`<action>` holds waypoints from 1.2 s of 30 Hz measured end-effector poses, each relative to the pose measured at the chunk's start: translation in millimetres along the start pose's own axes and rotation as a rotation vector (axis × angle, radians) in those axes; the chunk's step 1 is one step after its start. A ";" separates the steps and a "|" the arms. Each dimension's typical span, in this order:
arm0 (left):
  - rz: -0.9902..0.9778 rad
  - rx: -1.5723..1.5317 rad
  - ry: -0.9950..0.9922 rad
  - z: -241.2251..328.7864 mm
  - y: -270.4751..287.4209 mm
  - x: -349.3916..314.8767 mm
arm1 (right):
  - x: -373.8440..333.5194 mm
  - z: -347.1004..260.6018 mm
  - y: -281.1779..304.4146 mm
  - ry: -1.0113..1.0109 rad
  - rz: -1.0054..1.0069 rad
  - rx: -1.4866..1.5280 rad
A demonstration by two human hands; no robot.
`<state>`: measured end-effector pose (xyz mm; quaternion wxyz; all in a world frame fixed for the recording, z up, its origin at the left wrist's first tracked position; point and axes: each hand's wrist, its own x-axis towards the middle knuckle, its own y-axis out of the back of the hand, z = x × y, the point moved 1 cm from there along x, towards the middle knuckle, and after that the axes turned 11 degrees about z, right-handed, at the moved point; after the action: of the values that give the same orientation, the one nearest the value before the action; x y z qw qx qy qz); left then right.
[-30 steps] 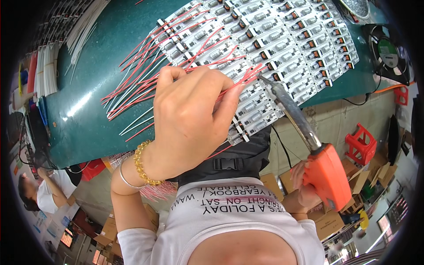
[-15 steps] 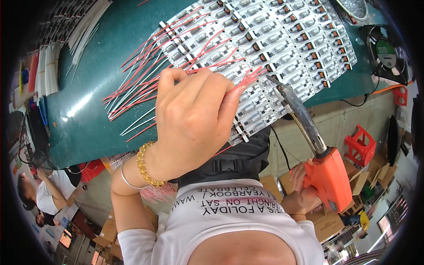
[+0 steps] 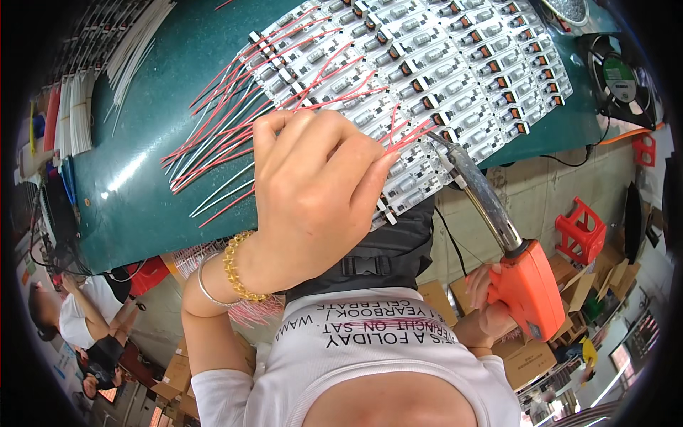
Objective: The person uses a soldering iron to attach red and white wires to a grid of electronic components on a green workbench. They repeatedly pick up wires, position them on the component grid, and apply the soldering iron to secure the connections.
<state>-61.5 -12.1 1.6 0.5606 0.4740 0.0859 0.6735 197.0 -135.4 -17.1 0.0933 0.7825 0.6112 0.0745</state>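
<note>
My left hand [image 3: 313, 185] is closed over the near left part of a panel of small white circuit boards [image 3: 441, 67]. Red wires [image 3: 407, 136] stick out from between its thumb and fingertips, their ends on the boards. My right hand [image 3: 487, 299] grips the orange handle of a soldering gun [image 3: 530, 288]. Its metal barrel slants up and left, and the tip lies close to the wire ends; whether they touch I cannot tell. More red and white wires [image 3: 220, 135] fan out from the boards' left side, partly hidden under my left hand.
The boards lie on a green tabletop [image 3: 142, 199]. White wire bundles [image 3: 131, 60] lie at the far left. A black fan [image 3: 615, 78] and a metal bowl [image 3: 569, 13] stand at the far right. A red stool [image 3: 580, 231] and cardboard boxes [image 3: 523, 363] are on the floor; other people sit at lower left.
The panel and loose wires have shifted slightly left. The red wires at my left fingertips have spread a little. The soldering gun's tip has dropped slightly; both hands keep their grips.
</note>
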 end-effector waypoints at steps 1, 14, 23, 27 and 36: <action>-0.001 0.016 -0.015 0.1 -0.3 0.0 | -2.0 1.5 1.7 -0.028 0.008 -0.033; -0.014 0.104 -0.112 3.0 -0.4 -0.5 | -3.1 11.2 9.2 0.130 -0.061 0.051; 0.157 0.081 -0.139 2.3 10.9 4.7 | 4.1 1.6 -0.2 0.066 -0.108 0.246; 0.088 -0.034 -0.087 8.2 10.4 -2.4 | -2.1 3.6 5.2 0.048 -0.088 0.281; 0.026 -0.048 0.095 16.9 0.0 -13.4 | -20.2 12.5 8.4 0.046 0.011 0.178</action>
<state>-50.2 -30.3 3.4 0.5581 0.4288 0.0901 0.7046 202.8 -157.6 -27.3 0.0090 0.7890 0.6132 0.0385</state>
